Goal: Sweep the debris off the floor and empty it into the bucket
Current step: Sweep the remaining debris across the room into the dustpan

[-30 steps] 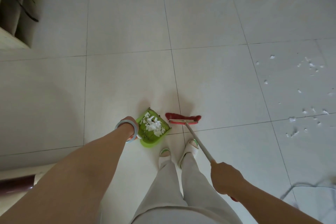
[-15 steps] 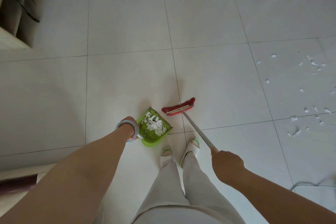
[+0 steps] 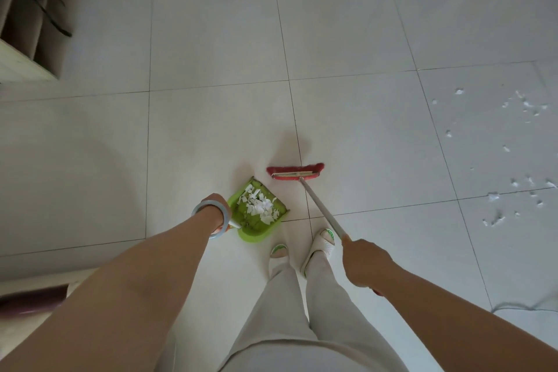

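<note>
A green dustpan (image 3: 255, 226) sits low over the tiled floor in front of my feet, holding a pile of white paper scraps (image 3: 259, 208). My left hand (image 3: 215, 211), with a pale bangle on the wrist, grips the dustpan's handle. My right hand (image 3: 364, 263) is closed around the grey handle of a red broom (image 3: 296, 171). The broom head stands just beyond and to the right of the dustpan. More white debris (image 3: 513, 154) lies scattered on the tiles at the far right. No bucket is in view.
A wooden shelf unit (image 3: 27, 24) with a black cord stands at the upper left. A dark cylinder (image 3: 33, 299) lies on a ledge at the lower left. A grey cable (image 3: 525, 306) runs along the floor at the lower right. My slippered feet (image 3: 321, 243) stand behind the dustpan.
The broom head has moved away from the dustpan's mouth, forward and a little right, and now lies level. The dustpan and my left hand have barely moved.
</note>
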